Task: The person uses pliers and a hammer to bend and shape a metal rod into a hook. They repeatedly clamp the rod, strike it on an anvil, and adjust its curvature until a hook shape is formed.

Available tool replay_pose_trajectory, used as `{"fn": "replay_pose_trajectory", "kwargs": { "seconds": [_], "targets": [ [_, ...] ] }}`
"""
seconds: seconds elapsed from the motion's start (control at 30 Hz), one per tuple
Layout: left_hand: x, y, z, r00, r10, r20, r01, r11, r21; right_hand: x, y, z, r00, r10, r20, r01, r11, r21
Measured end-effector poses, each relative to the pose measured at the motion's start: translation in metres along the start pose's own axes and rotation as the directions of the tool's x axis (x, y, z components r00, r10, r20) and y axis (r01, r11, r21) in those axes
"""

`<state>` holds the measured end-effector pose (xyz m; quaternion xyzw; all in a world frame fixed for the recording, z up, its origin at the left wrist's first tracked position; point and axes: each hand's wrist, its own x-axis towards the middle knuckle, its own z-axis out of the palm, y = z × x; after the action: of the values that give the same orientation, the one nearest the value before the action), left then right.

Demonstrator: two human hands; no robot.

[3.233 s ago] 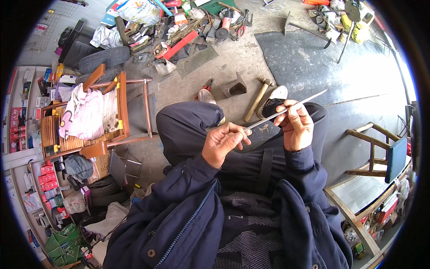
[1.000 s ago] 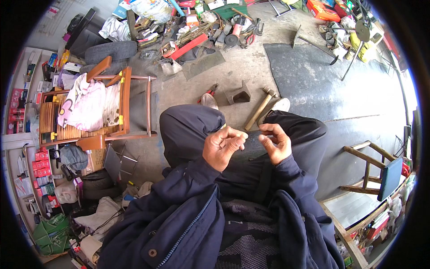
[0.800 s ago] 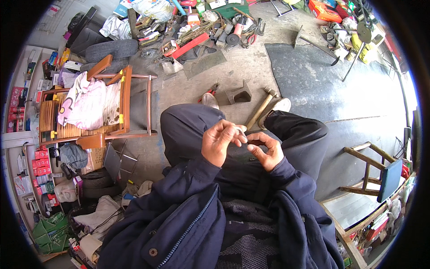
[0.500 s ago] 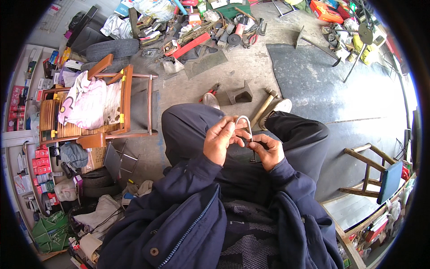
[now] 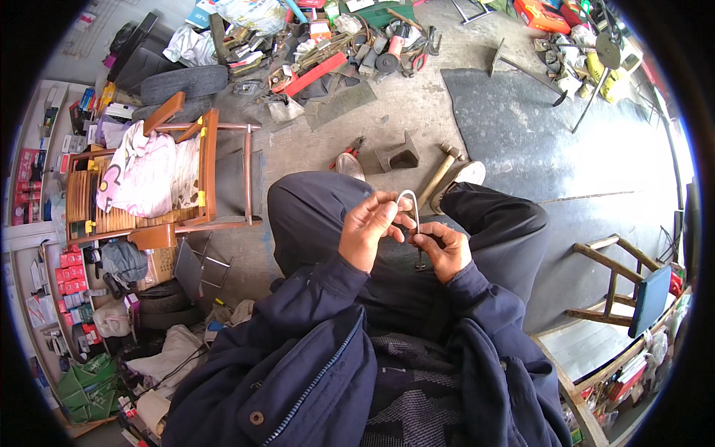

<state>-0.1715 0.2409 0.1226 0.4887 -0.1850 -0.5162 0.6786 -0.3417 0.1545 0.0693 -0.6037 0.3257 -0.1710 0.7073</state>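
Above my lap, between both hands, is a thin metal rod (image 5: 415,206), pale and bent into a hook at the top. A small dark cross-shaped end shows at its bottom. My left hand (image 5: 365,232) pinches the bent part between thumb and fingers; the tip there is hidden behind them. Thumb and forefinger of my right hand (image 5: 445,255) grip the straight lower part. On the floor past my knees lie a hammer (image 5: 439,177) with a wooden handle, a piece of metal channel (image 5: 401,155) and red-handled pliers (image 5: 353,149).
A wooden folding chair (image 5: 210,164) with a pink-and-white cloth stands at left. At right is a stool (image 5: 646,302) with a blue seat. Tools, including an angle grinder (image 5: 390,58), are heaped at the far side. A dark mat (image 5: 514,127) covers floor at right.
The rod's bend has shifted slightly right, and its lower end has turned a little. Both hands keep their hold in nearly the same place.
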Motion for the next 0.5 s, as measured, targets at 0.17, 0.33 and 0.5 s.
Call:
{"fn": "replay_pose_trajectory", "kwargs": {
  "seconds": [0.17, 0.33, 0.5],
  "targets": [
    [0.007, 0.004, -0.003, 0.999, -0.018, -0.033, 0.018, 1.000, 0.000, 0.001, -0.003, 0.001, 1.000, -0.003, -0.004, 0.003, 1.000, 0.022],
    [0.013, 0.007, -0.004, 1.000, -0.015, -0.019, 0.015, 1.000, 0.013, 0.000, -0.009, 0.002, 0.999, -0.041, -0.019, 0.041, 0.999, 0.004],
    [0.013, 0.007, -0.004, 1.000, -0.016, -0.015, 0.017, 0.999, 0.034, 0.001, -0.008, 0.004, 0.998, -0.057, -0.039, 0.055, 0.996, -0.068]
  ]
}}
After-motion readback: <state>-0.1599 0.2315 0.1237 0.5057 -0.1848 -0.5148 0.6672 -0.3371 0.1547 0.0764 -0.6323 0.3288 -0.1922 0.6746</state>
